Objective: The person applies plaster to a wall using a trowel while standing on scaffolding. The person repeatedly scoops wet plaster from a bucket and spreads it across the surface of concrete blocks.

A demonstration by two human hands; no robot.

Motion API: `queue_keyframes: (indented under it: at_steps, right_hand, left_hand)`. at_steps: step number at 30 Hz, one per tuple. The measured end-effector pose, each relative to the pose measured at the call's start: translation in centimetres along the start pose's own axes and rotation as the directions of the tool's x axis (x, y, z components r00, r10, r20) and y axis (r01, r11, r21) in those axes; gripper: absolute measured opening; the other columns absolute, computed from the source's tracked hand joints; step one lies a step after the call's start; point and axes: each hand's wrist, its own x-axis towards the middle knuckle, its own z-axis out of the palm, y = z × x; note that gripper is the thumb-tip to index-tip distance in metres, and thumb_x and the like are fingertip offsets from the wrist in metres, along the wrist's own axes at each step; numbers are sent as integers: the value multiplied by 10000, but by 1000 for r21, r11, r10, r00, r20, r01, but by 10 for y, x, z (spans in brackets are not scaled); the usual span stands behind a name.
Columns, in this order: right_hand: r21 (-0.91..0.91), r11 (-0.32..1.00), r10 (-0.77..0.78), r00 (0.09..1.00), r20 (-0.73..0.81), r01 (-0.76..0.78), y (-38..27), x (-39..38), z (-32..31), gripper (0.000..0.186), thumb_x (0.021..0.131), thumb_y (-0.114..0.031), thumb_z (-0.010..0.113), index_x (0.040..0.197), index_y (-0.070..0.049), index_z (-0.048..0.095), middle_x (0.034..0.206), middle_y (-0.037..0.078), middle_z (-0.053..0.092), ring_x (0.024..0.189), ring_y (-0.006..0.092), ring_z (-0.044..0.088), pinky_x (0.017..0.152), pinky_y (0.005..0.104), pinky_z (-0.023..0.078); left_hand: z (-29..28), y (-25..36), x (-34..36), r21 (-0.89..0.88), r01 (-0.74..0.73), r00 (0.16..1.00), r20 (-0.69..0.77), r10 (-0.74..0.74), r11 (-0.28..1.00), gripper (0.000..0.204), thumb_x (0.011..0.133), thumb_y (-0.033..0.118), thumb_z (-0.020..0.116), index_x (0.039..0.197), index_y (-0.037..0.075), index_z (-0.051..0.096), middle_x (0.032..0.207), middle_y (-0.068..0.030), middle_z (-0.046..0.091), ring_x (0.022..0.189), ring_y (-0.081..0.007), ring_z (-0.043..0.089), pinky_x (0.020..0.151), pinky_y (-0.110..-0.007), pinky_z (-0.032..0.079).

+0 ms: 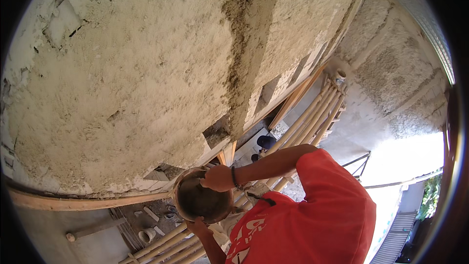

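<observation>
Here at the lower centre of the frame we have a round, deep bowl with a mud-smeared rim and a dark, grey-brown inside (195, 200) — that's the thing being handled. The left hand (198, 226) has it by the near edge, fingers closed against the rim. Over the upper right of the mouth comes the right hand (217, 178), curled, a black beaded bracelet (235, 177) round its wrist; whether it grips something in there, I cannot tell.

The red cloth T-shirt with white print (312, 210) fills the lower right, sleeve bunched in soft folds. Above and to the left, a huge pale-beige plaster wall (137, 78), grainy and pitted, with a darker, damp-looking rough band (239, 58) running down its upper middle, and a squarish dark recess (217, 132) just above the bowl. Along the wall's bottom edge at lower left curves a smooth, orange-brown timber beam (88, 204).

Behind the arm, smooth, round tan poles (312, 112) lie side by side, slanting up towards a pale cylindrical container (340, 76) — and a dark rounded cap (266, 142) shows beside them.
</observation>
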Motion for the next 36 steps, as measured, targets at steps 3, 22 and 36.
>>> queue_keyframes:
  at_steps: [3, 22, 36]
  right_hand:
    - [-13, 995, -95, 995, -2, 95, 9, 12, 48, 134, 802, -171, 637, 820, -42, 672, 721, 160, 687, 742, 377, 702, 639, 479, 558]
    - [-196, 976, -12, 922, 388, 95, 26, 31, 41, 239, 846, -190, 600, 951, -27, 740, 911, 158, 733, 923, 355, 712, 768, 453, 579]
    - [82, 996, 20, 981, 194, -36, 1, -14, -28, 133, 730, -158, 637, 809, -80, 711, 746, 199, 697, 715, 379, 705, 629, 482, 562]
  left_hand:
    - [-5, -27, 25, 64, -81, 994, 74, 77, 995, 684, 626, -46, 523, 1309, -42, 530, 1120, -110, 626, 900, -229, 614, 781, -293, 511]
    - [17, -1, 9, -19, -95, 995, 3, 95, 995, 714, 604, -65, 552, 1317, -48, 535, 1088, -119, 642, 882, -255, 605, 797, -324, 477]
    - [22, -4, 3, -21, 29, 997, -73, -30, 999, 570, 646, -8, 576, 1215, -10, 582, 926, -75, 637, 603, -137, 551, 506, -264, 454]
